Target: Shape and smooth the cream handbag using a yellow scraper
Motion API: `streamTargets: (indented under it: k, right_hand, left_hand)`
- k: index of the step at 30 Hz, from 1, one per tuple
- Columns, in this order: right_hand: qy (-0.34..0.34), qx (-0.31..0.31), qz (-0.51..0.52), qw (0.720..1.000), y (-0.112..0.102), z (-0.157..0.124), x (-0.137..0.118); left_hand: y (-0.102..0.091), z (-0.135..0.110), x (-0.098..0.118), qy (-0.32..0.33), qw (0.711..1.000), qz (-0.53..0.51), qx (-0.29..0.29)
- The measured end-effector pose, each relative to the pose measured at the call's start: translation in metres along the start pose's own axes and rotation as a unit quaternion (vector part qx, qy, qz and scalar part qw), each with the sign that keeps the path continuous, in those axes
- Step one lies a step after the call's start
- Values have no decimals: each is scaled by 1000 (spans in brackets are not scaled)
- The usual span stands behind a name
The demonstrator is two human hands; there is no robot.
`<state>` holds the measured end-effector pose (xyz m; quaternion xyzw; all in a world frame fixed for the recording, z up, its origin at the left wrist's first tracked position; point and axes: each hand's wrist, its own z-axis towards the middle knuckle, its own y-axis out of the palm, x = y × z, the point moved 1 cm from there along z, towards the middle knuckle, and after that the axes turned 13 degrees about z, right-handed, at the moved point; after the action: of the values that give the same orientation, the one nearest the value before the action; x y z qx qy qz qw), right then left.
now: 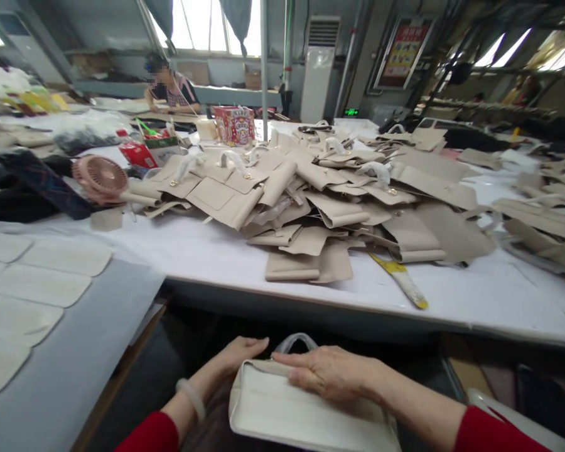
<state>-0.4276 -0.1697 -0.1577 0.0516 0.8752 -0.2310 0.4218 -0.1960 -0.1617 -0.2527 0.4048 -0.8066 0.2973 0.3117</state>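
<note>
White bench (226, 251) spans the view, a second grey bench surface (75, 351) at lower left carrying rounded pale cut panels (40, 285). Big heap of beige bag pieces (311, 194) in mid-bench, some with wrapped handles and gold clasps. Pink desk fan (100, 177) left of heap, printed red box (234, 124) behind it, yellow tape strip (400, 279) at the heap's near right edge. Another person (172, 85) sits far back at another bench.

Cream bag (292, 411) sits low in the person's lap, below the bench edge, its wrapped handle (295, 342) poking up at the far side. Right hand (327, 373) lies flat on top of the bag, fingers spread and pressing, not closed round anything. Left hand (238, 355) touches the bag's far left corner, fingers loosely curled at the edge; grip unclear. Bangle (193, 397) on left wrist.

To do this well, I judge: keep the flat palm steady so the bag doesn't slide off the lap, left hand bracing the corner.

Hidden: bag's near side cut by frame bottom, left fingertips behind bag edge, lap dark, heap's right end blurred.
</note>
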Motion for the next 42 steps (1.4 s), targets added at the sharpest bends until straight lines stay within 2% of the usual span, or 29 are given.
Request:
streamTargets:
  k: [3,6,8,12,17,21,25,28,31,33,34,36,38,40,42]
  right_hand:
    - [41,-9,13,999,-8,-27,16]
    - [41,-17,49,998,-18,-53,32]
    - [40,-13,71,997,-24,-69,41]
    - [46,-15,87,995,-27,-88,47]
    - [37,20,47,998,-19,-80,43]
    - [34,38,12,999,-10,-59,37]
    - [7,53,-23,998,2,-29,29]
    - [-29,110,17,993,9,-9,21]
    - [-58,211,100,971,11,-12,19]
    - [-79,316,165,931,15,-32,25]
    - [-86,385,205,896,20,-46,33]
    - [-69,532,298,789,40,-75,54]
    - [-11,639,405,654,75,-94,82]
    - [53,658,524,538,120,-93,105]
    - [87,612,637,461,162,-74,116]
  left_hand:
    - [-21,-20,25,13,999,35,-34]
    - [-30,-38,52,76,980,108,-149]
    - [-32,-43,62,99,963,146,-205]
    - [-31,-36,60,80,952,167,-243]
    - [-31,-29,54,70,949,161,-262]
    - [-27,-28,56,79,952,147,-257]
    - [-16,-25,61,94,948,217,-211]
    - [-6,-25,69,121,931,310,-147]
    - [4,-36,77,150,908,389,-25]
    - [14,-52,80,195,888,411,67]
    - [21,-61,80,222,880,409,97]
    - [40,-81,79,254,878,388,120]
    - [63,-97,78,263,883,373,110]
    - [88,-107,80,281,878,375,97]
    - [111,-110,85,313,866,382,86]
